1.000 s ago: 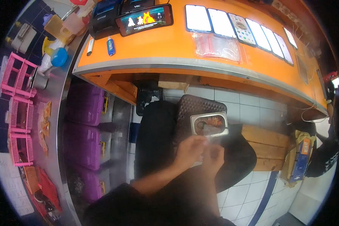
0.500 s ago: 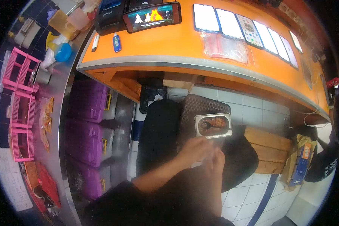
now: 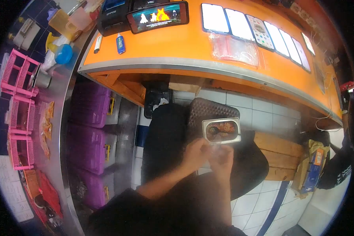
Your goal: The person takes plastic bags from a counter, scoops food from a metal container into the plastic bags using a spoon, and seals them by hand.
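A rectangular metal container (image 3: 238, 133) holds reddish-brown food (image 3: 226, 127), with a dark spoon (image 3: 213, 130) resting in its left part. Just below its near rim, my left hand (image 3: 196, 153) has its fingers curled in, blurred by the haze. Beside it, my right hand (image 3: 223, 160) is closed, fingertips towards the left hand. Something pale and see-through, like thin plastic (image 3: 217, 148), shows between the two hands. Its outline is too blurred to make out fully. The left fingertips are partly hidden.
An orange table (image 3: 153, 49) carries a phone playing a video (image 3: 158, 18), a row of lit phones (image 3: 215, 18) and plastic packets (image 3: 235, 51). Purple drawers (image 3: 86, 147) and a steel counter with pink racks (image 3: 23, 114) stand left. A wooden bench (image 3: 281, 153) lies right.
My left hand has shifted up and left towards the container's near edge. My right hand has turned inward, nearer the container. The spoon's handle no longer shows across the food to the right.
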Motion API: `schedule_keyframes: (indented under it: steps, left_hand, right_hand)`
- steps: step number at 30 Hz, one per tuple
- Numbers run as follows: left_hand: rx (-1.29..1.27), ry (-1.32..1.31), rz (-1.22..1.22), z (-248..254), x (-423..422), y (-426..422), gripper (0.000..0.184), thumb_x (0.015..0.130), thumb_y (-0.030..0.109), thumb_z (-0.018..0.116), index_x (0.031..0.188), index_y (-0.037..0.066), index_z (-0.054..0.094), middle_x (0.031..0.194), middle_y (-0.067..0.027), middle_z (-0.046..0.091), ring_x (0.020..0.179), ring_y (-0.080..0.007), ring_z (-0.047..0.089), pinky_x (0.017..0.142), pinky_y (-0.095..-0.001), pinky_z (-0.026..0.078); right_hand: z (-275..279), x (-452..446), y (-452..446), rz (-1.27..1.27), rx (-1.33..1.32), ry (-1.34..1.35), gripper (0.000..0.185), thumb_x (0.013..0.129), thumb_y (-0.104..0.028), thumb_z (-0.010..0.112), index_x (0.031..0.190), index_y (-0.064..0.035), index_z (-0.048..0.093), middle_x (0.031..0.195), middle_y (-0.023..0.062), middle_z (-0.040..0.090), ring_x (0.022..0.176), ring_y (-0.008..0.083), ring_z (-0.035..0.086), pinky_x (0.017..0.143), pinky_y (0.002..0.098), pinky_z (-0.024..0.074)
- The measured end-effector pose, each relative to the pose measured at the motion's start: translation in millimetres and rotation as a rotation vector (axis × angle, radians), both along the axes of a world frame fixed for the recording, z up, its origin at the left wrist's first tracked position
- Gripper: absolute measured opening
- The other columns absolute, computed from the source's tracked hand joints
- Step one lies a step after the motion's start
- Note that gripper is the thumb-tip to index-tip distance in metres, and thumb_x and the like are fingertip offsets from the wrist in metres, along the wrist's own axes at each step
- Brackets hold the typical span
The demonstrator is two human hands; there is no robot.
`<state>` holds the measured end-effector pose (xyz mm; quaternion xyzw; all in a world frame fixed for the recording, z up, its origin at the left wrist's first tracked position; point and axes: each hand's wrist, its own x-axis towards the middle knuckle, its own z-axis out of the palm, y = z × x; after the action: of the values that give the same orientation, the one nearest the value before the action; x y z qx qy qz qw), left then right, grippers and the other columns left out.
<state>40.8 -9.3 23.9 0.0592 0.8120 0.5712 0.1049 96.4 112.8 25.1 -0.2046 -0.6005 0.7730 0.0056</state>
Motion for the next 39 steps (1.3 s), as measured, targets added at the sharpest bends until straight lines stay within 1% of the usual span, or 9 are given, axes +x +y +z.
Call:
schedule_keyframes:
  steps: [8,11,20,22,26,28,32,34,39]
  left_hand:
    - [-0.056,0.379,0.040,12,13,12,0.012,0.082,0.011,0.068,0.088,0.004,0.061,0.074,-0.0111,0.060,0.063,-0.0264,0.062,0.056,-0.0355,0.049]
    - [-0.070,0.420,0.035,18,10,13,0.014,0.083,0.012,0.068,0.081,0.003,0.057,0.070,-0.0110,0.058,0.058,-0.0267,0.060,0.053,-0.0377,0.048]
    - [-0.166,0.379,0.069,15,6,13,0.022,0.084,0.012,0.068,0.071,0.004,0.051,0.066,-0.0125,0.053,0.054,-0.0303,0.055,0.048,-0.0397,0.042]
    - [-0.144,0.238,-0.009,19,14,13,0.012,0.087,0.021,0.060,0.086,0.009,0.060,0.083,-0.0129,0.062,0.075,-0.0356,0.063,0.065,-0.0455,0.051]
    - [-0.214,0.137,-0.020,14,8,9,0.012,0.086,0.021,0.062,0.087,0.009,0.060,0.086,-0.0146,0.061,0.080,-0.0361,0.062,0.069,-0.0437,0.051]
    - [-0.142,0.356,-0.015,11,6,10,0.018,0.081,0.012,0.070,0.077,0.006,0.053,0.069,-0.0075,0.053,0.055,-0.0236,0.057,0.054,-0.0341,0.048]
    - [0.170,0.341,0.045,27,4,10,0.016,0.087,0.020,0.068,0.086,0.007,0.058,0.073,-0.0020,0.055,0.058,-0.0159,0.057,0.058,-0.0300,0.051]
    - [0.540,-0.286,0.160,16,6,8,0.022,0.092,0.026,0.063,0.089,0.005,0.061,0.075,-0.0003,0.058,0.060,-0.0114,0.056,0.060,-0.0265,0.050]
    - [0.353,-0.405,-0.118,12,-5,-3,0.027,0.097,0.026,0.057,0.085,0.002,0.063,0.069,-0.0015,0.060,0.058,-0.0089,0.054,0.055,-0.0238,0.045]
  right_hand:
    - [-31,-13,-11,-0.479,0.672,0.320,0.050,0.083,-0.009,0.071,0.125,-0.0008,0.044,0.091,0.0073,0.057,0.082,0.0146,0.056,0.071,0.0276,0.0476]
    - [14,-15,-11,-0.256,0.904,-0.010,0.048,0.088,-0.019,0.069,0.126,0.0012,0.047,0.092,0.0133,0.061,0.079,0.0180,0.060,0.070,0.0301,0.0497]
    - [20,-16,-13,-0.309,0.935,-0.034,0.038,0.093,-0.021,0.062,0.127,-0.0079,0.051,0.071,0.0131,0.065,0.060,0.0228,0.065,0.057,0.0324,0.0509]
    - [12,-17,-11,-0.321,0.975,0.043,0.039,0.092,-0.021,0.062,0.127,-0.0079,0.051,0.070,0.0129,0.065,0.060,0.0216,0.065,0.056,0.0319,0.0504]
    - [23,-18,-3,-0.259,1.010,0.036,0.040,0.091,-0.018,0.063,0.128,-0.0080,0.051,0.065,0.0107,0.064,0.056,0.0179,0.064,0.052,0.0302,0.0485]
    - [20,-20,2,-0.257,0.996,0.082,0.040,0.090,-0.017,0.064,0.127,-0.0080,0.052,0.063,0.0097,0.062,0.054,0.0162,0.063,0.051,0.0289,0.0476]
    - [16,-12,24,-0.167,0.952,0.143,0.039,0.087,-0.013,0.069,0.124,-0.0083,0.056,0.058,0.0069,0.057,0.051,0.0121,0.058,0.050,0.0264,0.0456]
    - [21,-12,25,-0.109,0.924,0.221,0.044,0.082,-0.012,0.074,0.123,-0.0090,0.058,0.058,0.0056,0.056,0.049,0.0107,0.054,0.050,0.0252,0.0451]
    - [12,-2,31,-0.034,0.856,0.214,0.052,0.077,-0.009,0.077,0.125,-0.0093,0.057,0.057,0.0053,0.054,0.047,0.0131,0.053,0.051,0.0257,0.0450]
